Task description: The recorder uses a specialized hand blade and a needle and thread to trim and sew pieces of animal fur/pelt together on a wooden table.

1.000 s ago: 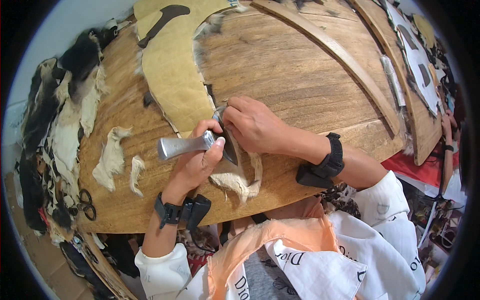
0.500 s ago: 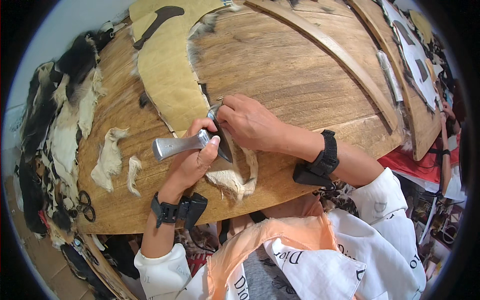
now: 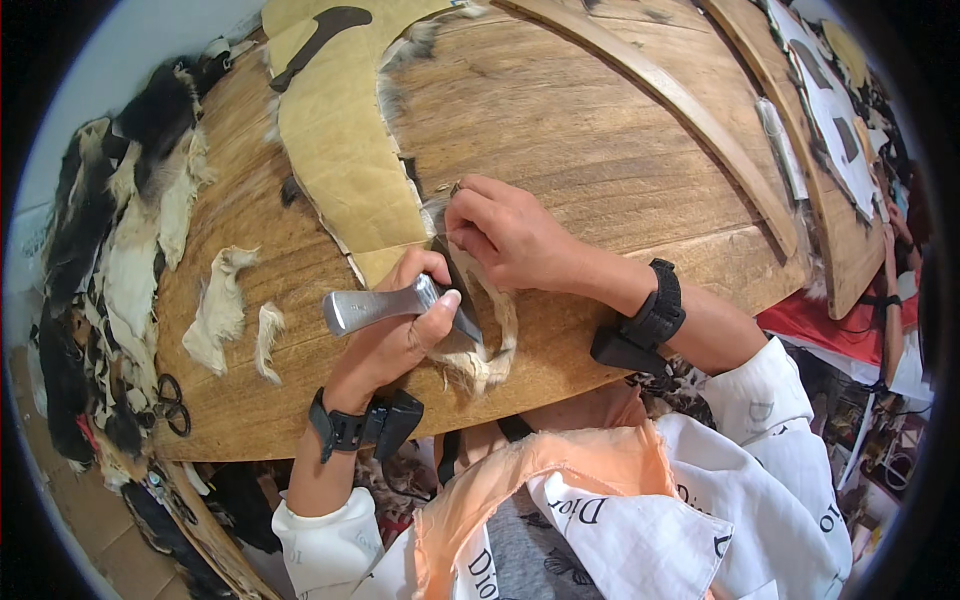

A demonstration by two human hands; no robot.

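Note:
My left hand (image 3: pixel 392 330) is closed round a knife with a flared silver handle (image 3: pixel 372 309). Its dark blade (image 3: pixel 463 318) is set crosswise and points down toward a pale furry strip of hide (image 3: pixel 503 325). Beside it, my right hand (image 3: pixel 515 235) is closed, fingertips pinched at the upper part of that strip; the exact hold is partly hidden. The strip curls toward me below both hands. Just beyond them lies a tan hide piece (image 3: pixel 345 160), with fur showing along its edges.
On the wooden table (image 3: pixel 560 140) are two pale fur scraps (image 3: pixel 215 320). A dark brown flat piece (image 3: pixel 320 45) rests on the tan hide. Scissors (image 3: pixel 173 405) and black-and-white furs (image 3: pixel 125 270) are at left. A wooden strip (image 3: pixel 660 100) and another person's arm (image 3: pixel 893 310) are at right.
My left hand and the knife have shifted slightly right and down. My right hand's fingers have changed pose beside the hide's edge, and the tan hide has moved a little.

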